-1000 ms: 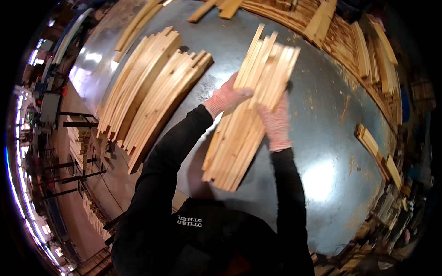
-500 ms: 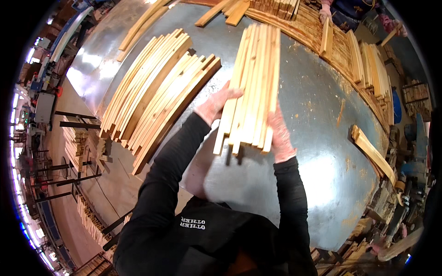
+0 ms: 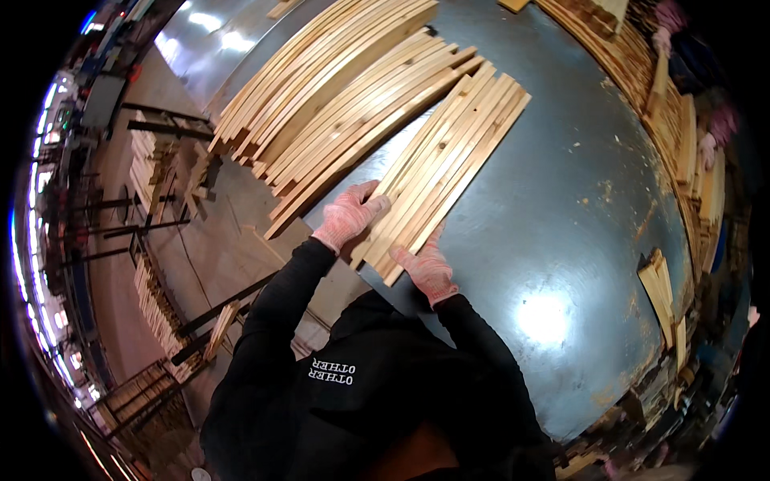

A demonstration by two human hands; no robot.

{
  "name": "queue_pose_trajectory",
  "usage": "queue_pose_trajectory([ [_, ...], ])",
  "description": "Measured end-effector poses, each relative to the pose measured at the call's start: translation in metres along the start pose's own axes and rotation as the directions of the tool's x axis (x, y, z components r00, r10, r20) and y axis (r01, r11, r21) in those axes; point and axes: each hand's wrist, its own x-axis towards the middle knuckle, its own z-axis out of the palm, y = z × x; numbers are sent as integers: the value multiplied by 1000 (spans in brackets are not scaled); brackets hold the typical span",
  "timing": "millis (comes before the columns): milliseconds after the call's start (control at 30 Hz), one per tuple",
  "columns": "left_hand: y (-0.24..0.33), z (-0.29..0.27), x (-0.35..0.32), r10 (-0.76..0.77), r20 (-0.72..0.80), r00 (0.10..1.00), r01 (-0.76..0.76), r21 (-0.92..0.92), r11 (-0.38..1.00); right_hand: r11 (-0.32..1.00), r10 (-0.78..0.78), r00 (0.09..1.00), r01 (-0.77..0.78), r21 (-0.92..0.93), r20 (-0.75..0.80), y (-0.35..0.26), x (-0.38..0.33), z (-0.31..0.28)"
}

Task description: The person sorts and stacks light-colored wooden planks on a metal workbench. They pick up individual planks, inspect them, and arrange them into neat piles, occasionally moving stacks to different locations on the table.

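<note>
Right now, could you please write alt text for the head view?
Two gloved hands, left hand and right hand, press on the near end of a flat bundle of wooden slats lying on a dark metal table. More slat piles lie beside it.

Both gloved hands (image 3: 350, 215) (image 3: 427, 268) flat, outstretched

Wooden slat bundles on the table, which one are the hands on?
The nearest bundle, lying flat closest to the person. The left hand and right hand press its near end; the other piles lie untouched.
</note>
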Motion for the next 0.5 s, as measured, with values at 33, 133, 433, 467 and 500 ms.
queue_pose_trajectory([
  [33, 14, -19, -16, -7, -73, 997, 31, 339, 940, 965, 100, 995, -97, -244, 2, -27, 3, 7],
  [133, 9, -46, -47, 185, -307, 934, 53, 627, 777, 871, 108, 994, -86, -484, 17, -40, 18, 23],
  [433, 14, -6, -48, 769, -359, 529, -471, 629, 618, 758, 337, 880, -43, -651, 335, -67, 63, 3],
  [467, 48, 17, -48, 774, -213, 597, -530, 619, 579, 749, 174, 878, 176, -639, 445, -22, 79, -13],
  [500, 56, 43, -38, 791, -58, 609, -552, 685, 475, 692, -5, 850, 383, -612, 527, 18, 95, -31],
])
